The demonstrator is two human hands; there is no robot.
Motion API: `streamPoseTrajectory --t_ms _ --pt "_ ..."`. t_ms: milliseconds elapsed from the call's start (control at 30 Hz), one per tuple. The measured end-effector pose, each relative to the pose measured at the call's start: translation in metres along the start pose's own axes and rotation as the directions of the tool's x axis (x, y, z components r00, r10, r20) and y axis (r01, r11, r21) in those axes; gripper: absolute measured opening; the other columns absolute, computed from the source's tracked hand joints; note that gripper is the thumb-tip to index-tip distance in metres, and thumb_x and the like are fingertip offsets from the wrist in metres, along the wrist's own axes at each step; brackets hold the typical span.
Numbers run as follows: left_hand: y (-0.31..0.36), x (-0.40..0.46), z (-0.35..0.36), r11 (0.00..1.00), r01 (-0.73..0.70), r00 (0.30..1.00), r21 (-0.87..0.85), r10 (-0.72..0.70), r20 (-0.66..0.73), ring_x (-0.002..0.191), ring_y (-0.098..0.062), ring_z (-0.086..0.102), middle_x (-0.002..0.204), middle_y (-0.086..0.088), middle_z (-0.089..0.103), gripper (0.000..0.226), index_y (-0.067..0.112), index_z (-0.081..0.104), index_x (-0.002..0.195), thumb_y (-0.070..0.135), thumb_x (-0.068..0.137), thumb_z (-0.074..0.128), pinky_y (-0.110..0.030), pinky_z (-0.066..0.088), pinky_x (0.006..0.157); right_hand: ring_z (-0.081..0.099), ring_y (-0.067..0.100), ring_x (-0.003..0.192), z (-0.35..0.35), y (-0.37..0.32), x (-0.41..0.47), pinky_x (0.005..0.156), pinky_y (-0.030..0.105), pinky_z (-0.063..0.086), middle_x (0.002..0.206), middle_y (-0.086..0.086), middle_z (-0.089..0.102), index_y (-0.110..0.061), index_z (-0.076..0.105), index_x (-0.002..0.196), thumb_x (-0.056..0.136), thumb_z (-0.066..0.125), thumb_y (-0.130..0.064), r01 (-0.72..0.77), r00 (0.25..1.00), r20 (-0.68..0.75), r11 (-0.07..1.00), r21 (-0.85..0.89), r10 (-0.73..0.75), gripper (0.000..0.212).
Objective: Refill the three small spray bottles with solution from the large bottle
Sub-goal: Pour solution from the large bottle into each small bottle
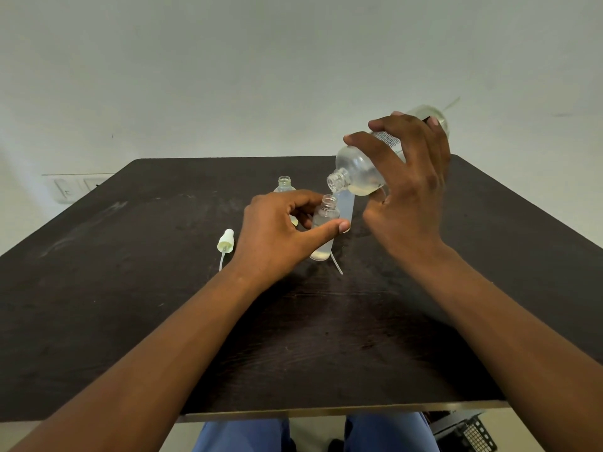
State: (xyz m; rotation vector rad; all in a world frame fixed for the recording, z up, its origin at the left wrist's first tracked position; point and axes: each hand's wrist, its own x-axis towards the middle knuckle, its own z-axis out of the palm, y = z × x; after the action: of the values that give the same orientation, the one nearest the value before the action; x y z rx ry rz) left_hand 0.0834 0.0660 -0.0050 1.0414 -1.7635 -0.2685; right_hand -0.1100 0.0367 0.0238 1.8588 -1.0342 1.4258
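Tilting the large bottle (362,168) mouth-down, we hold it in our right hand (411,190), fingers wrapped over its body, at about one o'clock from the table's middle. Pale solution has pooled near its shoulder, just behind the neck. Our left hand (277,230) pinches a small spray bottle (324,233) between thumb and fingers, upright on the dark table (130,288), its open mouth just below and beside the large bottle's lip. A little liquid sits at its bottom. A second small bottle (346,207) stands just behind it at twelve o'clock, and a third (284,185), also uncapped, at eleven o'clock. A loose spray cap (225,243) with its dip tube lies at nine o'clock.

We judge the risk to be spillage: both mouths are narrow and not quite lined up, so a quick tip could send solution down the outside and over our fingers. A wet grip might then let the small bottle slip or topple onto its neighbours.
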Motion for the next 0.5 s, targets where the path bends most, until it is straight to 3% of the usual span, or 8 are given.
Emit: streamPoseTrajectory --t_ms 500 --pt "0.0016 0.0003 -0.0005 1.000 0.014 1.000 -0.003 -0.014 0.006 0.077 -0.005 0.070 0.088 0.018 0.075 0.038 0.026 0.081 0.108 0.051 0.079 0.086 -0.014 0.053 0.065 0.058 0.033 0.133 -0.0015 -0.0019 -0.0002 0.122 0.056 0.030 0.130 0.010 0.066 -0.017 0.075 0.123 0.067 0.054 0.008 0.013 1.000 -0.003 1.000 0.003 -0.013 0.065"
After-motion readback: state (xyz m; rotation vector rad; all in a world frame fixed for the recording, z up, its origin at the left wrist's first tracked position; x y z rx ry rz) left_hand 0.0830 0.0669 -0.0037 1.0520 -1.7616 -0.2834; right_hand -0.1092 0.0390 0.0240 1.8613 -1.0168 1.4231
